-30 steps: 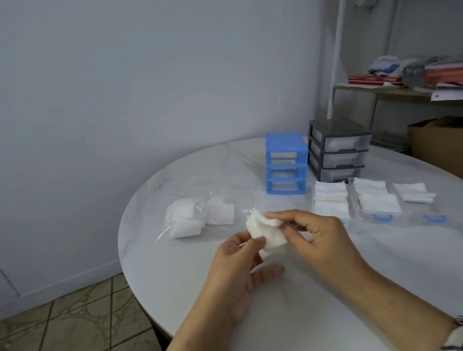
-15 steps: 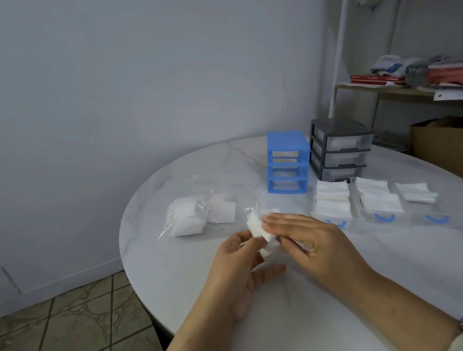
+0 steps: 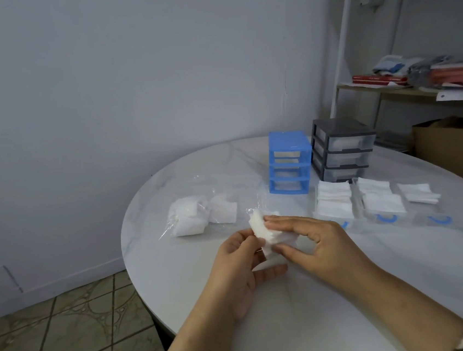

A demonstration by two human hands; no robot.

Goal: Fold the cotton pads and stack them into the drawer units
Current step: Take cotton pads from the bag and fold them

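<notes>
Both hands up over the table (image 3: 297, 325): left hand (image 3: 241, 263) and right hand (image 3: 314, 241) each have a pinching grip on the same pad (image 3: 261, 229). Behind sit bagged pads (image 3: 189, 218), filled drawers (image 3: 358, 199), blue unit (image 3: 288, 166), grey unit (image 3: 341, 148).

Cotton pad (image 3: 262, 230) partly behind hands

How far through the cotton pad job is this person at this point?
Partway. Done: white pads sit in the grey drawer unit, and two clear drawers pulled out on the table hold folded stacks. In hand: left hand and right hand both pinch a pad. Left: the bag of pads, a part-filled third drawer, the empty blue unit.
</notes>
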